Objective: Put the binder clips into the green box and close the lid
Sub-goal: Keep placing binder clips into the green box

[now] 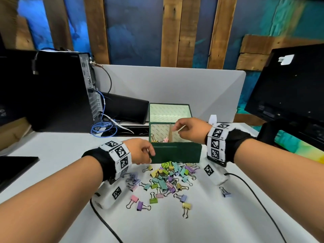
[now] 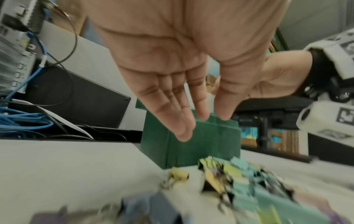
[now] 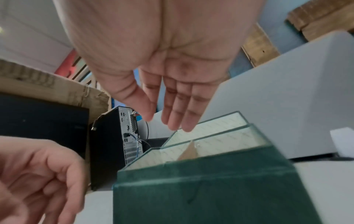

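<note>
Binder clips [image 1: 166,179]: pastel, heaped on desk [image 1: 219,216] just before green box [image 1: 176,154], lid [image 1: 169,112] upright; few inside. Likely light, stiff, slippery; best pinched by wire handles. Left hand [image 1: 140,151], right hand [image 1: 190,128]: fingers relaxed, holding nothing.

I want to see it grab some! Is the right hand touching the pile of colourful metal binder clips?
Apart. Head view: the right hand is over the open green box; the pile of colourful metal binder clips lies on the white table.
</note>
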Demonstrator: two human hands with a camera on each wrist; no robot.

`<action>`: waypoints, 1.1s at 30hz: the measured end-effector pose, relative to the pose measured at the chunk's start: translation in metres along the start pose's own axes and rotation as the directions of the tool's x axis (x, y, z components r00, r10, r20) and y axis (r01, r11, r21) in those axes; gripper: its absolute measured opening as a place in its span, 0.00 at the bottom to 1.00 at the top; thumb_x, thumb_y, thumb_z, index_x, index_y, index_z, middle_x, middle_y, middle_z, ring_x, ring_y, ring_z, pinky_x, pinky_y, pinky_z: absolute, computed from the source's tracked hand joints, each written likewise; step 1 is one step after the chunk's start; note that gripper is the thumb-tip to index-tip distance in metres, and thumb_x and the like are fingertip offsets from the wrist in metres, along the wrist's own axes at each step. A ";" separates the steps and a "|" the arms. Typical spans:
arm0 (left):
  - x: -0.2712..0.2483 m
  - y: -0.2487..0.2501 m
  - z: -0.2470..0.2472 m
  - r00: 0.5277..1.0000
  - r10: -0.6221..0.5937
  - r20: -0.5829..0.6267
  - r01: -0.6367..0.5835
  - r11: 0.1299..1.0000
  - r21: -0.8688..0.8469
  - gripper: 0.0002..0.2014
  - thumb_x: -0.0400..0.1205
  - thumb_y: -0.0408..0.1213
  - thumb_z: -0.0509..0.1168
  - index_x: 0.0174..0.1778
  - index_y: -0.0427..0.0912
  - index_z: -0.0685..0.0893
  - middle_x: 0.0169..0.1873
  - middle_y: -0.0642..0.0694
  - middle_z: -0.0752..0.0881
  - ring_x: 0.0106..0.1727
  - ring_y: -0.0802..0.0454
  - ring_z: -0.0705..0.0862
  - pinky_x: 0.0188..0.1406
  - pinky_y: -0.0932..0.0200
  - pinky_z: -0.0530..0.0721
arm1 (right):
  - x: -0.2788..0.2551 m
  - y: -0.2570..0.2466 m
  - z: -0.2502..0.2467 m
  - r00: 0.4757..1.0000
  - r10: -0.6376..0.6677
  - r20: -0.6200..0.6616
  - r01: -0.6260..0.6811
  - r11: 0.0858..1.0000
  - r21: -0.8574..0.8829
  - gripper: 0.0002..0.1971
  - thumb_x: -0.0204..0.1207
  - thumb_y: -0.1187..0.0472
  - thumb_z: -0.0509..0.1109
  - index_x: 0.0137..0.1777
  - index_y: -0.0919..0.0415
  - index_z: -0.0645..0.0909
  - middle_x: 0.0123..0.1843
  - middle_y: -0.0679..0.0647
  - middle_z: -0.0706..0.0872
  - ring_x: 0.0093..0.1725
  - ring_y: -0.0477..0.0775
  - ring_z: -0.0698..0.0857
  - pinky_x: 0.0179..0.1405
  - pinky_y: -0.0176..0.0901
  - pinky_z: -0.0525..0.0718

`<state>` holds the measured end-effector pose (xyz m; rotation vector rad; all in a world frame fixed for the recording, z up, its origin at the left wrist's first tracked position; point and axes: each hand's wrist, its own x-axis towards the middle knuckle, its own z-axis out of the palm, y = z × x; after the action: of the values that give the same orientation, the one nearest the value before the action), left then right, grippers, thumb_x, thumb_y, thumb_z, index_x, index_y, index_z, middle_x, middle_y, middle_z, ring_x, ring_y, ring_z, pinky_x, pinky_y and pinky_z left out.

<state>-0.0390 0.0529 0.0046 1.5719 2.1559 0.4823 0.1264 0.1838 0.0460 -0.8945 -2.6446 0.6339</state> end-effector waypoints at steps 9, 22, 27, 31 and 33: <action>-0.002 0.019 0.036 0.986 -0.003 0.165 -0.071 0.896 0.439 0.28 0.76 0.35 0.69 0.72 0.55 0.73 0.71 0.51 0.76 0.67 0.51 0.80 0.64 0.58 0.80 | -0.048 0.026 0.032 0.909 0.142 0.392 0.067 0.878 -0.475 0.21 0.77 0.62 0.65 0.69 0.49 0.77 0.71 0.49 0.78 0.70 0.54 0.77 0.70 0.46 0.76; 0.004 0.004 0.046 0.990 -0.022 0.138 -0.034 0.919 0.394 0.13 0.70 0.36 0.74 0.43 0.53 0.76 0.42 0.55 0.80 0.43 0.52 0.77 0.35 0.64 0.74 | -0.052 0.045 0.052 0.928 0.147 0.344 0.049 0.864 -0.502 0.22 0.73 0.55 0.72 0.67 0.52 0.76 0.65 0.55 0.79 0.61 0.58 0.82 0.59 0.44 0.80; 0.001 0.008 0.045 0.980 -0.034 0.197 -0.049 0.914 0.403 0.22 0.73 0.37 0.73 0.63 0.52 0.78 0.46 0.55 0.79 0.46 0.54 0.78 0.52 0.59 0.79 | -0.057 0.042 0.049 0.929 0.172 0.329 -0.001 0.887 -0.462 0.19 0.70 0.51 0.75 0.59 0.55 0.80 0.61 0.53 0.82 0.51 0.52 0.81 0.50 0.41 0.80; -0.001 0.009 0.047 0.979 -0.051 0.199 -0.042 0.899 0.437 0.25 0.75 0.38 0.72 0.69 0.52 0.75 0.48 0.49 0.82 0.46 0.53 0.76 0.48 0.62 0.74 | -0.055 0.040 0.037 0.952 0.164 0.259 -0.073 0.942 -0.327 0.15 0.71 0.52 0.74 0.54 0.56 0.80 0.53 0.51 0.86 0.46 0.49 0.81 0.47 0.40 0.81; -0.001 0.009 0.048 0.982 -0.077 0.175 -0.009 0.897 0.443 0.24 0.74 0.39 0.72 0.67 0.50 0.76 0.55 0.47 0.84 0.47 0.53 0.75 0.49 0.62 0.75 | -0.054 0.038 0.031 0.962 0.175 0.210 -0.126 0.965 -0.229 0.11 0.71 0.54 0.73 0.50 0.56 0.78 0.45 0.50 0.84 0.43 0.49 0.81 0.50 0.43 0.82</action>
<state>-0.0061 0.0564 -0.0310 1.7197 2.2411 -0.1852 0.1753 0.1676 -0.0055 -1.1577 -2.9133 0.5208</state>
